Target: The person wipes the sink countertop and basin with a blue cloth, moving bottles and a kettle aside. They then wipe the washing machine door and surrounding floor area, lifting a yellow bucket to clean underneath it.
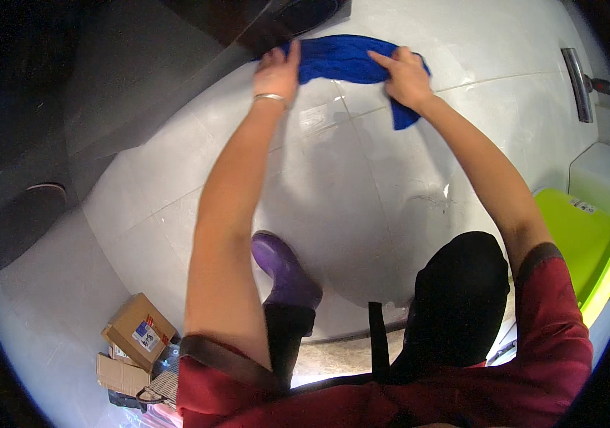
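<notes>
A blue cloth (345, 59) is stretched sideways between my hands over light floor tiles (331, 187), near the top of the view. My left hand (278, 72), with a bracelet at the wrist, holds the cloth's left part beside a dark, rounded surface. At the cloth's right end my right hand (407, 77) grips it, index finger pointing left, and a flap of cloth hangs below that hand. Whether the cloth touches the floor cannot be told.
A dark grey object (123, 69) fills the upper left. A squeegee-like tool (578, 85) lies at the right, above a lime-green plastic lid or bin (578, 235). Cardboard boxes (141, 326) and a woven basket (164, 386) stand lower left. My purple boot (283, 267) is on the floor.
</notes>
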`<state>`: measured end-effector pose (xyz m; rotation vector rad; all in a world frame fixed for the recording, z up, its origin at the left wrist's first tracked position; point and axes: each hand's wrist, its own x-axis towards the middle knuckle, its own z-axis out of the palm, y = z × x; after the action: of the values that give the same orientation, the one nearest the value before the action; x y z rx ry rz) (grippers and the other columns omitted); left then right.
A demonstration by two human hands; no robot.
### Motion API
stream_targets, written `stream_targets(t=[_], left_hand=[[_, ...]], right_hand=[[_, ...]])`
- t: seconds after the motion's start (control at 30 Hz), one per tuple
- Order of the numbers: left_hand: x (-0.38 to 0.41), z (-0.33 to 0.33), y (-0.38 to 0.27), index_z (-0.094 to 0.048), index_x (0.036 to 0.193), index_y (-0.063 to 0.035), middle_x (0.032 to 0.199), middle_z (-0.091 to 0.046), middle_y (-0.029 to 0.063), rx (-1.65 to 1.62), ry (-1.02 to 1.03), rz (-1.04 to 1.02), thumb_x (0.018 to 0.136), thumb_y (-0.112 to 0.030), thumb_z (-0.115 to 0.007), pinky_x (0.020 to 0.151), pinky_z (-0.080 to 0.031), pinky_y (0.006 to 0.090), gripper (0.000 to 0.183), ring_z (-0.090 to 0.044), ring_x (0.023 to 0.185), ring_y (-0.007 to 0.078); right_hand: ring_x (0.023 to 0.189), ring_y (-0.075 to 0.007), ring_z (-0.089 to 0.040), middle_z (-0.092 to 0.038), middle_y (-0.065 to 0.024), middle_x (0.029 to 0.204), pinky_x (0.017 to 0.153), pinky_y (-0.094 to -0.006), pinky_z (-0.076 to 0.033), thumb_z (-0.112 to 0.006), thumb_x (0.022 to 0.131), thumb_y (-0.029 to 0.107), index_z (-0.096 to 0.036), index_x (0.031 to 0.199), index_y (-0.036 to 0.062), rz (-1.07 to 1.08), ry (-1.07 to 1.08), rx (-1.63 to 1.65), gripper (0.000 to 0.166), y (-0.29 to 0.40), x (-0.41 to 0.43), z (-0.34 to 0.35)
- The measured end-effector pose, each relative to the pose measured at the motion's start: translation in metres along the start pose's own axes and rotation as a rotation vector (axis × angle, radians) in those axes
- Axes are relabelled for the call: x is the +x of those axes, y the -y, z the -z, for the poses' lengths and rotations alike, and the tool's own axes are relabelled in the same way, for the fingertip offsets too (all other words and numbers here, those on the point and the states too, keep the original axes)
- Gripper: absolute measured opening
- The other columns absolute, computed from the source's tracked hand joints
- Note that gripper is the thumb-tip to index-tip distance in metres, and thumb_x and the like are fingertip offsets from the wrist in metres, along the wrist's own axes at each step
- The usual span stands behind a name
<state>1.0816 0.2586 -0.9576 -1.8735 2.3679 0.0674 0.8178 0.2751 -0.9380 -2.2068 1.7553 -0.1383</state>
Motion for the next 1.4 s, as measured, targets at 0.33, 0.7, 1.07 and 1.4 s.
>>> stream_targets(t=[0.33, 0.7, 1.07, 1.4], left_hand=[[-0.174, 0.000, -0.055, -0.027, 0.144, -0.0095, 0.126, -0.045, 0.0331, 0.012, 0.303, -0.048, 0.085, -0.011, -0.054, 0.080, -0.053, 0.0380, 0.065, -0.059, 0.095, 0.0365], [-0.433, 0.182, 0.025, -0.063, 0.107, -0.0048, 0.101, -0.062, 0.0151, -0.755, 0.125, 0.356, 0.084, -0.004, -0.054, 0.078, -0.051, 0.0368, 0.024, -0.060, 0.089, 0.0328], [-0.550, 0.101, -0.023, -0.063, 0.105, -0.0056, 0.094, -0.064, 0.0144, -1.064, -0.047, 0.940, 0.085, 0.005, -0.054, 0.072, -0.051, 0.0317, 0.024, -0.063, 0.083, 0.0268], [-0.550, 0.097, -0.018, -0.063, 0.106, -0.0060, 0.097, -0.064, 0.0136, -1.104, 0.138, 0.808, 0.085, 0.000, -0.054, 0.073, -0.051, 0.0361, 0.023, -0.062, 0.086, 0.0310]], right_hand=[[0.087, -0.0307, -0.046, -0.045, -0.0122, 0.099, 0.082, -0.0366, -0.044, -0.057, 0.072, -0.005, -0.061, 0.122, 0.0224, 0.425, 0.236, 0.043, 0.057, -0.020, -0.074, 0.021], [0.135, -0.0205, -0.032, -0.038, -0.0044, 0.144, 0.109, -0.0399, -0.029, -0.049, 0.091, 0.013, -0.049, 0.129, 0.0220, 1.003, 0.545, -0.026, 0.038, 0.069, -0.039, -0.004], [0.126, -0.0401, -0.035, -0.039, -0.0244, 0.136, 0.100, -0.0523, -0.029, -0.055, 0.086, 0.028, -0.042, 0.135, 0.0110, 0.500, -0.292, -0.271, 0.054, 0.140, 0.038, -0.088], [0.135, -0.0287, -0.030, -0.037, -0.0115, 0.144, 0.105, -0.0461, -0.026, -0.044, 0.087, 0.009, -0.046, 0.134, 0.0171, 0.915, -0.019, -0.071, 0.047, 0.345, 0.051, -0.140]])
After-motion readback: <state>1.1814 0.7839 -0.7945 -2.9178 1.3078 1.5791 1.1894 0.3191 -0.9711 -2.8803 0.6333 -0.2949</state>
